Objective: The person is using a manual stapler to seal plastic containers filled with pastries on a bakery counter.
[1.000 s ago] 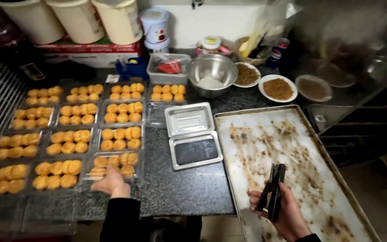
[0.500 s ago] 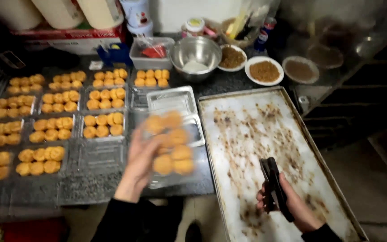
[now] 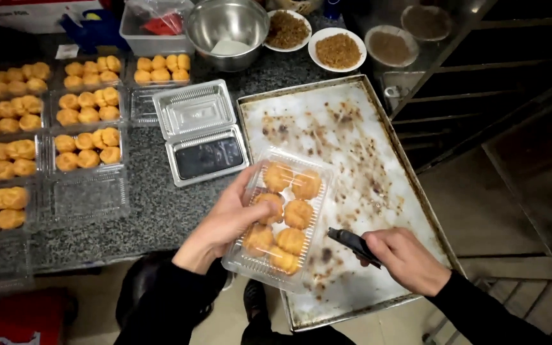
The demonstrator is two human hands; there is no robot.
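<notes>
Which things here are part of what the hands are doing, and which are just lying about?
In hand:
- left hand holding the clear plastic clamshell box of golden pastries
- right hand holding the black tongs
- stained metal baking tray beneath

Lying about:
- steel mixing bowl
- white bowls of brown crumbs
- empty open clamshell box

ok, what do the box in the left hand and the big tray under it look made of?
Box: thin clear plastic, glossy; the pastries show through it. Tray: looks like dull grey metal with a raised rim, stained with brown baked-on marks.
</notes>
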